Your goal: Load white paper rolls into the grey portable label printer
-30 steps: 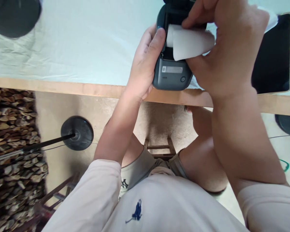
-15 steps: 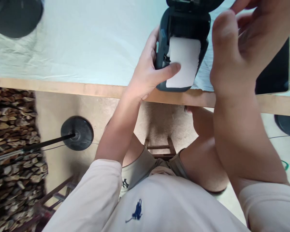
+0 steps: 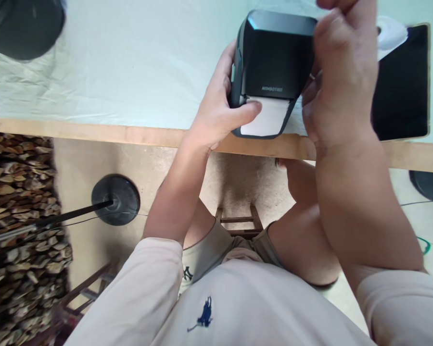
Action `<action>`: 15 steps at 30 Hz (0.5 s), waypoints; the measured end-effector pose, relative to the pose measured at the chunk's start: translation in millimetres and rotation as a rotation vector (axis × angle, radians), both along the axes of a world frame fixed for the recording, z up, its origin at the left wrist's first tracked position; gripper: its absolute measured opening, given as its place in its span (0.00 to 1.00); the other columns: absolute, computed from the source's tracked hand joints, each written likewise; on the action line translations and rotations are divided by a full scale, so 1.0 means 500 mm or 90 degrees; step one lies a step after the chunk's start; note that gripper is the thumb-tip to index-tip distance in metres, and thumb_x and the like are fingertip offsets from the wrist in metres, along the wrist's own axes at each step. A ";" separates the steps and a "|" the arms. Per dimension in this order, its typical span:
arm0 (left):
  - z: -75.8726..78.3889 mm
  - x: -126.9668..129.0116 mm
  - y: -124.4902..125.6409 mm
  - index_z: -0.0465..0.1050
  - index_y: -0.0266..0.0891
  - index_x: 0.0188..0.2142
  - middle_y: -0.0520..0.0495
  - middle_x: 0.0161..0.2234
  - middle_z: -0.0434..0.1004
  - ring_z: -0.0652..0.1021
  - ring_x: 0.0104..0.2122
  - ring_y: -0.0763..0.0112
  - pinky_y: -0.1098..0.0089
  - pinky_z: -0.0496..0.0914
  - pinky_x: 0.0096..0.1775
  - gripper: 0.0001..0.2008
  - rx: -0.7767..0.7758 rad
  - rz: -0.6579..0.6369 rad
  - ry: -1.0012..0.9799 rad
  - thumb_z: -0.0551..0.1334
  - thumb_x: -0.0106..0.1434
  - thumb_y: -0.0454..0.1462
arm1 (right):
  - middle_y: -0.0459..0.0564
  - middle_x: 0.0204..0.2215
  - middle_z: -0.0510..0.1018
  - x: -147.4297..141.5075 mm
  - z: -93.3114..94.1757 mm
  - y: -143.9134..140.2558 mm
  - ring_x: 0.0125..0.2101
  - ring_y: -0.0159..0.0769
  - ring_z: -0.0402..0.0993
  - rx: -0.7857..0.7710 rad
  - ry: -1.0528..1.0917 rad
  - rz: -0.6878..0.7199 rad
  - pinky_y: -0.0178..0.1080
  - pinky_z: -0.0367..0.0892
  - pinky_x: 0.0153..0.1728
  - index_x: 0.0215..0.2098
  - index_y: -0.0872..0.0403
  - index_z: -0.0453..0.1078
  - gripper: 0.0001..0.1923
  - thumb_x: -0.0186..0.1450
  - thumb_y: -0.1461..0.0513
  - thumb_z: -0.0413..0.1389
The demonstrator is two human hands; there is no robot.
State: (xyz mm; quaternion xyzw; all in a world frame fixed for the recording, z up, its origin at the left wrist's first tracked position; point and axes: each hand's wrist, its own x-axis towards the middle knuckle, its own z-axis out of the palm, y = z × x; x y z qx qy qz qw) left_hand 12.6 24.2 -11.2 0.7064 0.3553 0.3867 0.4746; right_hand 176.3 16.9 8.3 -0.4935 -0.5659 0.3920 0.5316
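Both hands (image 3: pixel 216 113) (image 3: pixel 341 77) grip the closed printer (image 3: pixel 274 57), paper (image 3: pixel 265 117) protruding.

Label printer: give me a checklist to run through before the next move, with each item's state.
1. Lid of the label printer down over the paper bay: ok.
2. White paper strip sticking out at the front slot: ok.
3. Left hand in a grip on the printer's side, thumb on the paper: ok.
4. Right hand against the printer's right side and lid: ok.
5. Lid fully latched: cannot tell.
6. Printer well on the table: not ok, it sits at the very front edge.
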 end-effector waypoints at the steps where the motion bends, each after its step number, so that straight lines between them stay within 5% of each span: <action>1: 0.005 -0.002 -0.004 0.56 0.41 0.49 0.48 0.45 0.65 0.67 0.48 0.69 0.73 0.64 0.44 0.21 0.010 -0.003 0.044 0.55 0.54 0.34 | 0.44 0.37 0.62 -0.011 0.002 -0.008 0.35 0.16 0.60 0.009 -0.026 0.013 0.25 0.63 0.40 0.46 0.58 0.54 0.19 0.60 0.56 0.47; 5: 0.025 -0.012 -0.025 0.65 0.40 0.41 0.49 0.34 0.70 0.69 0.45 0.69 0.72 0.63 0.43 0.13 0.045 -0.023 0.175 0.55 0.57 0.41 | 0.46 0.51 0.54 -0.027 0.007 -0.025 0.50 0.22 0.55 0.006 -0.113 0.079 0.30 0.55 0.56 0.52 0.60 0.48 0.31 0.56 0.57 0.53; 15: 0.034 -0.046 -0.039 0.66 0.40 0.34 0.50 0.28 0.68 0.71 0.40 0.71 0.73 0.63 0.39 0.12 0.069 0.002 0.216 0.53 0.58 0.45 | 0.44 0.43 0.64 -0.042 -0.012 -0.033 0.41 0.21 0.65 -0.020 0.134 0.124 0.25 0.65 0.37 0.49 0.55 0.45 0.30 0.55 0.58 0.55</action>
